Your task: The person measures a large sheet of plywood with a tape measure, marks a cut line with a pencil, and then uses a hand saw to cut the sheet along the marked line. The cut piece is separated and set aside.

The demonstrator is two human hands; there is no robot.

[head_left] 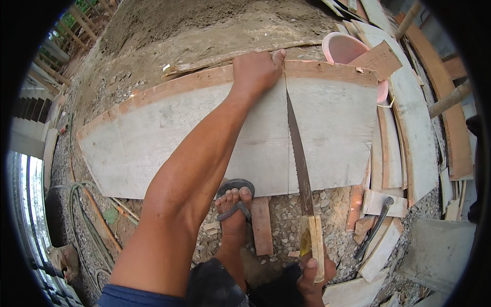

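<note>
A wide pale-painted board (169,138) with a bare wooden strip along its far edge lies across the view. My left hand (258,71) grips that far edge with curled fingers, just left of a thin straight line running toward me. A handsaw (300,163) sits along that line, its toothed blade over the board. My right hand (314,279) is closed on the saw's wooden handle at the bottom. My sandalled foot (232,215) is at the board's near edge, beside a small wooden offcut (262,230).
A pink bucket (337,43), stacked boards (419,143), wooden scraps (381,240) and a dark curved bar (373,230) occupy the right. Hoses and cables (84,220) run over gravel on the left. A long strip of wood (204,66) lies on dirt beyond the board.
</note>
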